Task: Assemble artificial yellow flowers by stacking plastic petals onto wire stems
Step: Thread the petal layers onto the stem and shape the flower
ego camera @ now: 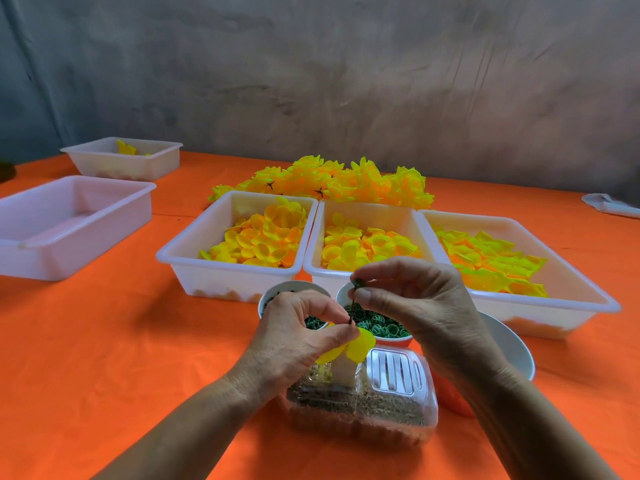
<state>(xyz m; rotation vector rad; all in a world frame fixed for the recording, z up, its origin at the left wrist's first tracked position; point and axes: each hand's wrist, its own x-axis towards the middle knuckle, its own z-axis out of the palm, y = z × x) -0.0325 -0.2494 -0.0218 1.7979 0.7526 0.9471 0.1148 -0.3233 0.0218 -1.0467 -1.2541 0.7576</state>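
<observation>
1. The left hand [294,332] pinches a yellow petal [356,346] at the stem's lower end; the right hand [412,296] pinches the green stem [351,308] near its top, holding it upright, likely for threading.
2. Beneath them, near the table's front edge, sits a clear box [363,407].
3. Two cups [377,327] of green parts stand within reach.
4. Three petal trays [239,237] line up behind.
5. Finished flowers [332,181] pile farther back, out of the way.

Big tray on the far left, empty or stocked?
Empty: the large tray shows only its bare floor, unlike the petal-filled tray beside it.
</observation>
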